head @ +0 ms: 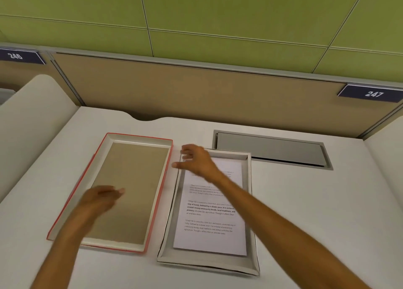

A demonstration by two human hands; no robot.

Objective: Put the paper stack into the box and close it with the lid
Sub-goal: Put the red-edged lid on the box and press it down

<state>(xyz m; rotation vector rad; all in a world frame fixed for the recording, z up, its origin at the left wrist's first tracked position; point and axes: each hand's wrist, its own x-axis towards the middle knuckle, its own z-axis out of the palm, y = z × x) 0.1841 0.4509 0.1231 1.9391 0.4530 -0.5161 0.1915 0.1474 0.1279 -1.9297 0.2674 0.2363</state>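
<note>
A white shallow box point(168, 240) lies on the desk at centre right, and the printed paper stack point(210, 223) rests flat inside it. To its left the red-edged lid point(130, 179) lies upside down, its brown inside facing up. My right hand point(196, 160) hovers over the box's far left corner, fingers spread, reaching toward the lid's far right edge and holding nothing. My left hand point(102, 198) is blurred above the lid's left half, fingers loosely together, nothing visibly in it.
A grey cable hatch point(270, 150) is set into the white desk point(316, 212) behind the box. A beige partition point(196, 88) with number plates 246 and 247 closes the back. Curved white dividers stand at both sides.
</note>
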